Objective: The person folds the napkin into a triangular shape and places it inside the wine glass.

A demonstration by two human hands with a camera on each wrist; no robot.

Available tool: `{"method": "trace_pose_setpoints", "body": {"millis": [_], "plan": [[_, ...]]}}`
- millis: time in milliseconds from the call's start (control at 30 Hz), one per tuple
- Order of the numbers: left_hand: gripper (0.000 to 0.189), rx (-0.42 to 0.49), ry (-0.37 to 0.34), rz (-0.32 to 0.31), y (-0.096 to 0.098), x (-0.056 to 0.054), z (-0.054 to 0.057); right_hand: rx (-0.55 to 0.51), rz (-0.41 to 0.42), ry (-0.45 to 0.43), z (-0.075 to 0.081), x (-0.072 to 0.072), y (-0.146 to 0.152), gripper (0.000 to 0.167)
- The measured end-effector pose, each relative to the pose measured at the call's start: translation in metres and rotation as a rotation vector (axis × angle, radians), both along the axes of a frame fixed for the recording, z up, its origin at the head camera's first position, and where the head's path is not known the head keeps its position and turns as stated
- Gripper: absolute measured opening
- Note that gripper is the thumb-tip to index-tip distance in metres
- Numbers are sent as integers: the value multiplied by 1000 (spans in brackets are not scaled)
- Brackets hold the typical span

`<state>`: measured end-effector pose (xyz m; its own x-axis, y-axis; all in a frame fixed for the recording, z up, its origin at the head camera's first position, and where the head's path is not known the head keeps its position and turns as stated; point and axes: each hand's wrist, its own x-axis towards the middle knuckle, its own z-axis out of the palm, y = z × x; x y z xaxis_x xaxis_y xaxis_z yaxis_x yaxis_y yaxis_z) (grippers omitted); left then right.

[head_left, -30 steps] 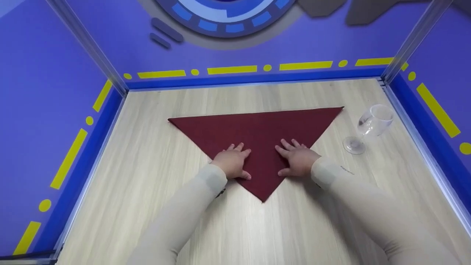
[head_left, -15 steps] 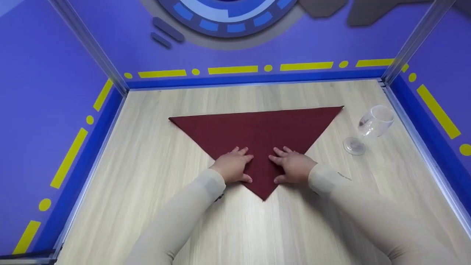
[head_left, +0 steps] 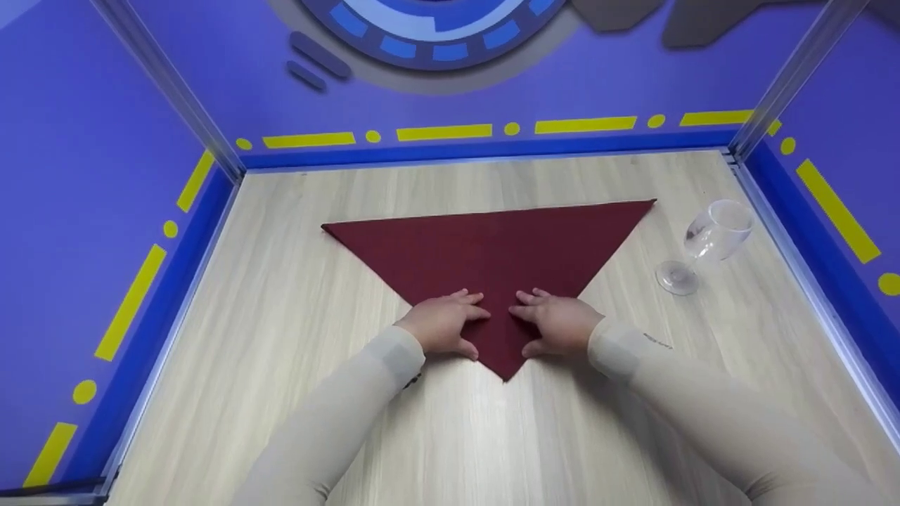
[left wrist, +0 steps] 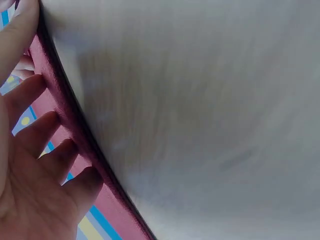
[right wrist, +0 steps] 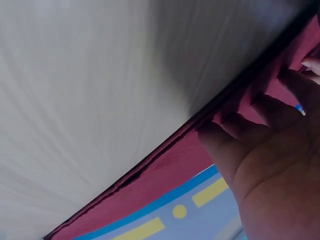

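Note:
A dark red cloth napkin, folded into a triangle, lies flat on the table with its long edge at the far side and one corner pointing toward me. Near that corner, my left hand rests across the left slanted edge with fingers spread on the cloth. Mirroring it, my right hand lies over the right slanted edge, its fingertips on the cloth. A narrow strip of napkin shows between the two hands. In the wrist views, the fingertips of each hand touch the cloth by its layered edge; neither hand grips it.
A clear stemmed glass stands to the right of the napkin, its round foot on the wood-grain table. Blue-purple panels with yellow marks and metal corner posts enclose the table at the back and both sides.
Both hands have slid over the napkin toward its near corner and drawn a little closer together. The napkin and glass stay nearly in place.

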<state>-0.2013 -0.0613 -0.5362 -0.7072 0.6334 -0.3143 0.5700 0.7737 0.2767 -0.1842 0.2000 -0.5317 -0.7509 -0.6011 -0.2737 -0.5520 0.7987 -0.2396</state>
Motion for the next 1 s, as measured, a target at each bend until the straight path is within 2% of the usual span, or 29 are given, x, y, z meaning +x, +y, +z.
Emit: {"method": "trace_pose_setpoints", "body": {"millis": [100,200,267,333,400,500,767,1000], "plan": [[69,-2,58,-15,3,0,2,-24,70,96,0,1,-3,55],[43,11,148,-99,7,5,4,-77,196,205,0,6,-6,22],[26,33,195,-164,9,9,4,-109,260,257,-1,9,-7,10],[16,53,217,-195,10,13,3,-122,297,299,-3,11,-7,11],[14,60,220,-196,10,15,2,-122,311,321,-4,12,-6,13],[17,50,220,-189,10,17,0,-105,334,343,-5,14,-6,15],[20,30,259,-221,12,19,-3,-64,366,443,-5,18,-9,14],[22,36,262,-223,12,19,-3,-44,364,427,-5,20,-11,20]]}}
